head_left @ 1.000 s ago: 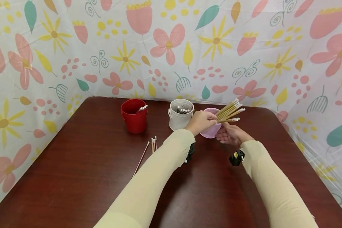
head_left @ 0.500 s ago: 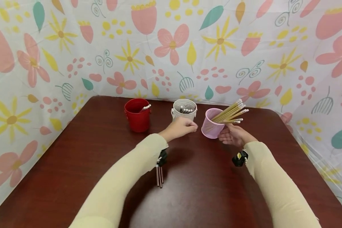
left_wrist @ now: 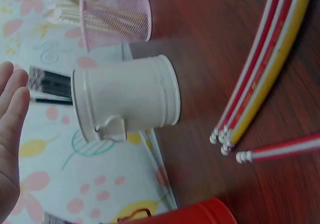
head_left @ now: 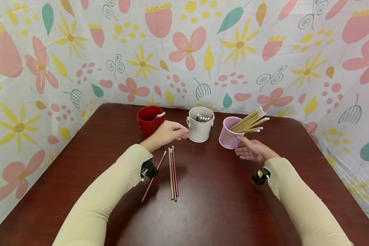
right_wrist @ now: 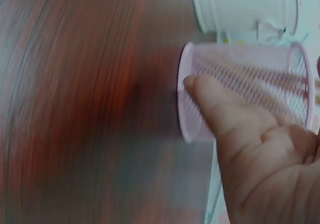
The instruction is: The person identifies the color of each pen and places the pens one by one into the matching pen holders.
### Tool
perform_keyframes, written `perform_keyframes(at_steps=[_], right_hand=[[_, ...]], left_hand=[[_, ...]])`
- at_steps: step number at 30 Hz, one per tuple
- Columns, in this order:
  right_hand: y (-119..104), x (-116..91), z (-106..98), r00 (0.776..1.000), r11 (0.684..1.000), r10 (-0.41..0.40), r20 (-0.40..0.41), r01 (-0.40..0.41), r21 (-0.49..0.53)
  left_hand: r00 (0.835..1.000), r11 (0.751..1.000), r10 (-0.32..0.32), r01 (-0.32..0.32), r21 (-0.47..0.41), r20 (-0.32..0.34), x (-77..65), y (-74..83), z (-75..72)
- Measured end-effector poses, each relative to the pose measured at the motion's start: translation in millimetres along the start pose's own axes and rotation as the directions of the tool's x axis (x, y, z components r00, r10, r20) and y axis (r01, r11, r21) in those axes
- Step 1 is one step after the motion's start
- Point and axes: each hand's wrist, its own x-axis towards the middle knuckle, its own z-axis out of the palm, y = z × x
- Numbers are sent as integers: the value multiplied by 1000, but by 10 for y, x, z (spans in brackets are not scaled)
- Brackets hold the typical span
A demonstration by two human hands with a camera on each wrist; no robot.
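Observation:
My left hand hovers in front of the red bucket, holding nothing, its fingers loosely bent. In the left wrist view its fingers show at the left edge, beside the white bucket. My right hand is at the pink mesh pencil cup, its fingers extended along the cup's side in the right wrist view. A bunch of tan pencils leans to the right in that cup, white erasers up.
Three pencils lie side by side on the brown table, with a single red-striped pencil to their left. Dark pencils stand in the white bucket, and several pencils lean in the red one. A flowered cloth hangs behind.
My left hand has let go of the tan pencils, now resting in the pink cup, and moved left past the white bucket. The right hand stays at the cup.

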Motion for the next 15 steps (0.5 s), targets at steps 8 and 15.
perform_keyframes(at_steps=[8, 15], right_hand=[[-28, 162, 142, 995, 991, 90, -30, -87, 107], [-134, 128, 38, 992, 987, 121, -35, -116, 107]], left_hand=[[997, 995, -77, 78, -57, 3, -120, -143, -132], [994, 990, -106, 102, -98, -37, -167, -157, -253]])
